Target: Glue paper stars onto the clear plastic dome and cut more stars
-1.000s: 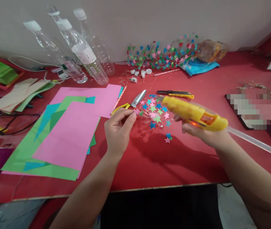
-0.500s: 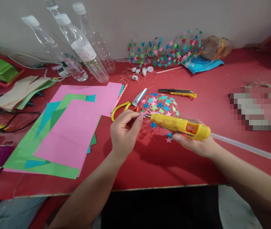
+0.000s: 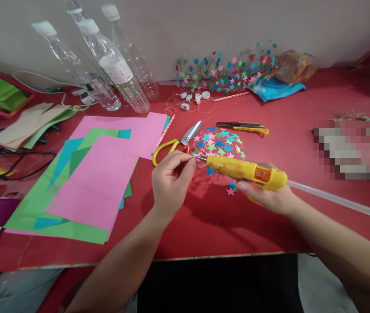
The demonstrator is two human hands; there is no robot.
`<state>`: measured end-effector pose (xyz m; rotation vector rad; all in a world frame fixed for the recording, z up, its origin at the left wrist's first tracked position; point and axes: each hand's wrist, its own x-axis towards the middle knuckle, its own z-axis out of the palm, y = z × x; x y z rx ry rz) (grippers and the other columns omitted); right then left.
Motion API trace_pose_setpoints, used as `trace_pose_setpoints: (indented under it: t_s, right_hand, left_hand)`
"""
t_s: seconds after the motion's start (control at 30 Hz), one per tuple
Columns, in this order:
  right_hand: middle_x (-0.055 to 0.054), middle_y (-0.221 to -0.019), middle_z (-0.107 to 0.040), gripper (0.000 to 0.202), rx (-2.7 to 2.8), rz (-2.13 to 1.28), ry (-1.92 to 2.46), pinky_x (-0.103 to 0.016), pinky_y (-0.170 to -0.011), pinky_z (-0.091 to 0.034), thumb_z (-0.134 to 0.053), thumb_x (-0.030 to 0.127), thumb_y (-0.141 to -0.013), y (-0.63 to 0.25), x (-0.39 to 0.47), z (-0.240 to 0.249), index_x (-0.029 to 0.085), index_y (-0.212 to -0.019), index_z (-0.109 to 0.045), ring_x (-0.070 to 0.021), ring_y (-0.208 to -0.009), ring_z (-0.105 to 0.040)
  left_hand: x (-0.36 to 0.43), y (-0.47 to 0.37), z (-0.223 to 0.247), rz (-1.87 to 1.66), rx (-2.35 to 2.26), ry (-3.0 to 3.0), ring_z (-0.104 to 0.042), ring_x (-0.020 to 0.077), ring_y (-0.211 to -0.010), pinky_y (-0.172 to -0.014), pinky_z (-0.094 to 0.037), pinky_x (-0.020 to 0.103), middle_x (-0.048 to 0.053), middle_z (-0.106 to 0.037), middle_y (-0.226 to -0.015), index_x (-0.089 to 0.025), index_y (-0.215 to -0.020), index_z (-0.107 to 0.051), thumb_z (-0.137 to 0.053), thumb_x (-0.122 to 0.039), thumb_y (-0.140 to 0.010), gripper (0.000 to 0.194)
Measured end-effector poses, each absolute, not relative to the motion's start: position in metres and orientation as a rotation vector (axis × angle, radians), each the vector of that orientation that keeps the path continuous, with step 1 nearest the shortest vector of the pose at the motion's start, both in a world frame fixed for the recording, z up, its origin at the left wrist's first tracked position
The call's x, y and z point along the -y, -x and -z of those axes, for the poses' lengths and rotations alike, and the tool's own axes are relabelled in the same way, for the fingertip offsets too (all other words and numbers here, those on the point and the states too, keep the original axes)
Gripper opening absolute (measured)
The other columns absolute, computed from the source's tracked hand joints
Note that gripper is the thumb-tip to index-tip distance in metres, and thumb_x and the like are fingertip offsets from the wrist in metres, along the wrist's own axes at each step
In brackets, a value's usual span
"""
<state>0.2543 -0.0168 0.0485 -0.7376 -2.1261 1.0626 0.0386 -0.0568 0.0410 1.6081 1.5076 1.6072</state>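
My right hand (image 3: pixel 269 195) is wrapped round a yellow hot glue gun (image 3: pixel 237 168), held level above the table with its metal nozzle pointing left. A clear glue stick (image 3: pixel 335 201) sticks out of its back end. Thumb and forefinger of my left hand (image 3: pixel 173 178) are pinched together right at the nozzle tip; what lies between them is too small to make out. Behind the nozzle lies a cluster of paper stars (image 3: pixel 219 143) in pink, blue and green. Scissors (image 3: pixel 189 134) with yellow handles lie just beyond my left hand, which partly hides them.
Coloured paper sheets (image 3: pixel 96 182) cover the table's left part. Plastic bottles (image 3: pixel 116 69) stand at the back left. A clear star-covered piece (image 3: pixel 225 69) lies along the wall. A yellow cutter knife (image 3: pixel 243 127) lies behind the stars. A blue packet (image 3: pixel 279 90) is at the back right.
Almost nothing differs. Both hands and the glue gun keep their places, with the nozzle still at my left fingertips; the whole view has shifted very slightly.
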Motion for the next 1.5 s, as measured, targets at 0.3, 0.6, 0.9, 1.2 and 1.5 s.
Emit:
trace_pose_setpoints:
  t_s: [0.3, 0.6, 0.9, 1.2, 1.5]
  right_hand:
    - [0.001, -0.07, -0.066, 0.02, 2.102, -1.099, 0.725, -0.02, -0.047, -0.042, -0.061, 0.035, -0.09, -0.253, 0.017, -0.053, 0.02, -0.1, -0.071, -0.0093, -0.05, -0.054]
    - [0.001, -0.064, -0.061, 0.024, 2.085, -1.13, 0.811, -0.021, -0.049, -0.043, -0.062, 0.041, -0.088, -0.254, 0.018, -0.051, 0.018, -0.089, -0.07, -0.0105, -0.053, -0.053]
    - [0.0, -0.067, -0.061, 0.023, 2.042, -1.169, 0.834, -0.022, -0.049, -0.043, -0.065, 0.042, -0.086, -0.254, 0.019, -0.051, 0.019, -0.086, -0.07, -0.0114, -0.055, -0.054]
    - [0.001, -0.061, -0.054, 0.031, 2.096, -1.084, 0.869, -0.025, -0.047, -0.038, -0.063, 0.046, -0.086, -0.252, 0.019, -0.057, 0.02, -0.069, -0.058, -0.0115, -0.05, -0.049]
    - [-0.003, -0.078, -0.057, 0.017, 2.184, -0.404, 0.85, -0.03, -0.059, -0.042, -0.063, 0.032, -0.087, -0.262, 0.01, -0.063, 0.023, -0.077, -0.052, -0.0168, -0.066, -0.056]
  left_hand:
    - [0.057, -0.039, -0.041, -1.611, -1.52, -1.627, -0.054, 0.0117, -0.066, -0.061, -0.043, 0.026, -0.002, -0.058, -0.069, -0.02, -0.071, -0.063, -0.06, -0.017, -0.086, 0.015]
    - [0.057, -0.04, -0.041, -1.615, -1.504, -1.637, -0.054, 0.0115, -0.067, -0.062, -0.043, 0.026, -0.002, -0.058, -0.068, -0.02, -0.072, -0.063, -0.06, -0.017, -0.087, 0.015]
    - [0.058, -0.039, -0.041, -1.607, -1.517, -1.675, -0.054, 0.012, -0.068, -0.063, -0.043, 0.027, -0.002, -0.058, -0.068, -0.021, -0.072, -0.063, -0.06, -0.017, -0.088, 0.017]
    - [0.056, -0.037, -0.039, -1.635, -1.608, -1.942, -0.053, 0.0116, -0.063, -0.058, -0.043, 0.026, -0.001, -0.059, -0.068, -0.021, -0.075, -0.063, -0.06, -0.015, -0.087, 0.013]
    - [0.058, -0.036, -0.041, -1.63, -1.565, -1.922, -0.054, 0.0121, -0.064, -0.059, -0.045, 0.025, 0.0, -0.06, -0.069, -0.021, -0.078, -0.065, -0.06, -0.018, -0.087, 0.011]
